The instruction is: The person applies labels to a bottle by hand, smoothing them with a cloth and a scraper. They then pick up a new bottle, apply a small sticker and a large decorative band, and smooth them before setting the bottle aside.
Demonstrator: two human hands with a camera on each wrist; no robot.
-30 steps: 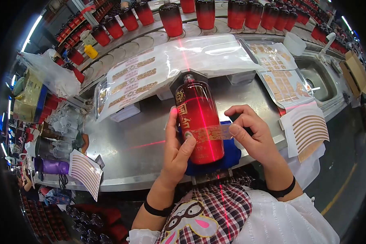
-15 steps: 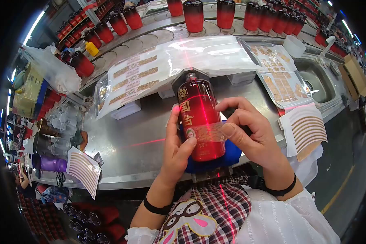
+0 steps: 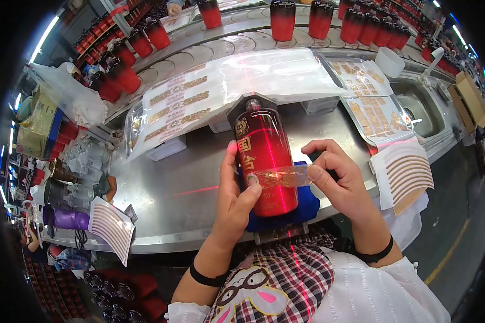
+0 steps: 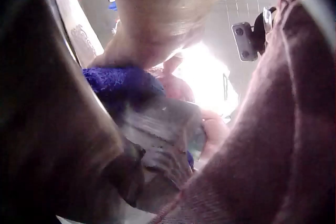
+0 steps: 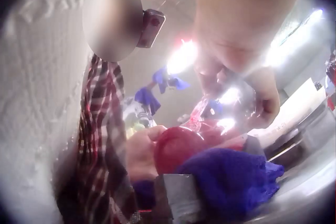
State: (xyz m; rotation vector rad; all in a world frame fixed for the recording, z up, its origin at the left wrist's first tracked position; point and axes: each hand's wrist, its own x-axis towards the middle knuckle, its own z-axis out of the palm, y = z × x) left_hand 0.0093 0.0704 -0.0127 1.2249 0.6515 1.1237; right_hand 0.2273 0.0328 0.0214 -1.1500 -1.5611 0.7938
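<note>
A red bottle (image 3: 272,140) with a dark shoulder and gold characters lies tilted on a blue cloth (image 3: 309,202), its neck in a dark notched rest (image 3: 235,114). My left hand (image 3: 234,196) grips its left side, fingers along the edge. The left thumb presses one end of a clear, gold-patterned label strip (image 3: 285,176) on the front. My right hand (image 3: 339,183) pinches the strip's other end beyond the bottle's right side, holding it out across the front. The right wrist view shows the bottle's rounded base (image 5: 178,150) above the cloth.
Behind the bottle lies a sheet of label strips (image 3: 183,99). Trays of gold labels (image 3: 374,113) stand right, near a sink (image 3: 428,113). Cards with curved strips (image 3: 407,172) hang at the table edge. Red bottles (image 3: 283,21) line the conveyor.
My right hand moved left toward the bottle with the strip's free end, then back out to the right. The left hand stays on the bottle. Conveyor bottles have shifted right.
</note>
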